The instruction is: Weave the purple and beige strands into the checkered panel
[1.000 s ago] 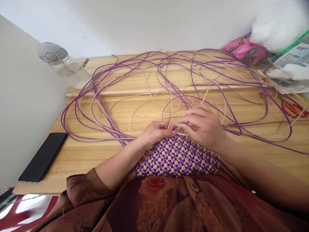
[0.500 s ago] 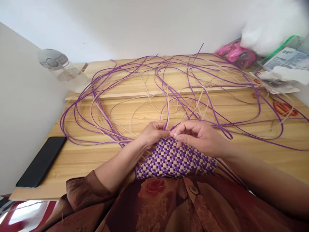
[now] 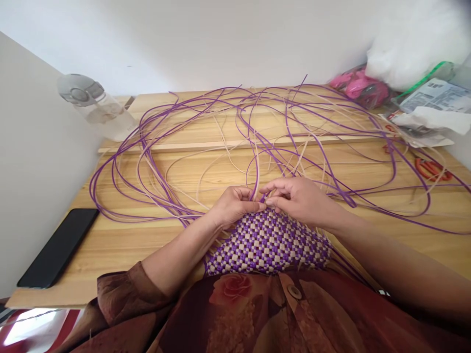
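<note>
A woven piece (image 3: 265, 242) in a purple and beige check lies against my body at the table's front. My left hand (image 3: 235, 206) is closed on its upper left edge, thumb along the top and fingers curled behind. Close beside it, my right hand (image 3: 294, 198) pinches at the top edge, thumb and fingertips around a strand too small to make out clearly. Long purple strands (image 3: 152, 169) and beige strands run from the weave and loop widely over the table. The fingertips partly hide the strand ends at the edge.
On the wooden table (image 3: 121, 245) a black phone (image 3: 59, 247) lies at left. Behind it stands a clear bottle with a grey lid (image 3: 83, 90). Orange-handled scissors (image 3: 433, 169), a pink bundle in plastic (image 3: 362, 87) and packets (image 3: 437, 100) are at right, near the wall.
My right hand has lifted slightly and shifted, its index finger now stretched farther over the edge. My left hand stays on the weave, its thumb slightly farther right. The view has tilted a little.
</note>
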The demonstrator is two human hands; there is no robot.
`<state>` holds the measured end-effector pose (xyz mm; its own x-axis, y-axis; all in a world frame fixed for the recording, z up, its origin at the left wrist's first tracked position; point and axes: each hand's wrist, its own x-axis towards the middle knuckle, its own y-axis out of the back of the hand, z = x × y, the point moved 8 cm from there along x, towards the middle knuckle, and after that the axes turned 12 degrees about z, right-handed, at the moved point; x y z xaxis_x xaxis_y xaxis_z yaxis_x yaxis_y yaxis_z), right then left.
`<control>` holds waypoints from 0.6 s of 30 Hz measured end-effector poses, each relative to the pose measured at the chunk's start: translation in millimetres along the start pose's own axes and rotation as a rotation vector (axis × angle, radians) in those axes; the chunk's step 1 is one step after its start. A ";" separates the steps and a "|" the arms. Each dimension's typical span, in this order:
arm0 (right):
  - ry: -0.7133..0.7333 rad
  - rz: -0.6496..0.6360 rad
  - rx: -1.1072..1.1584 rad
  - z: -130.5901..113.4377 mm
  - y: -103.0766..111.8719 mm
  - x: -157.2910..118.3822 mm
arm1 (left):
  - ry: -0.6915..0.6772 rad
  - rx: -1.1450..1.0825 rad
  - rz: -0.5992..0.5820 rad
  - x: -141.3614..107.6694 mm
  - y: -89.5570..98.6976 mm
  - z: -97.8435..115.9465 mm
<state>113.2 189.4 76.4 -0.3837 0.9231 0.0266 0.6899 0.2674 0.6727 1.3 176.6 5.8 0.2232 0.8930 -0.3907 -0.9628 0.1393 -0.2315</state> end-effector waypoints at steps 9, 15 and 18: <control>0.117 0.078 -0.259 -19.4 -3.5 0.8 | -0.018 0.046 0.057 2.3 2.7 0.2; 0.175 0.220 -0.192 -45.3 10.2 -8.7 | -0.089 0.166 0.105 1.3 4.9 3.9; 0.132 -0.012 0.043 -53.6 17.9 0.1 | -0.100 0.181 0.087 -0.2 2.0 5.8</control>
<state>92.6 179.5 128.1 -0.4674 0.8762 0.1178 0.7092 0.2921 0.6417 -1.5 179.1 10.6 0.1308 0.9417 -0.3100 -0.9914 0.1266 -0.0338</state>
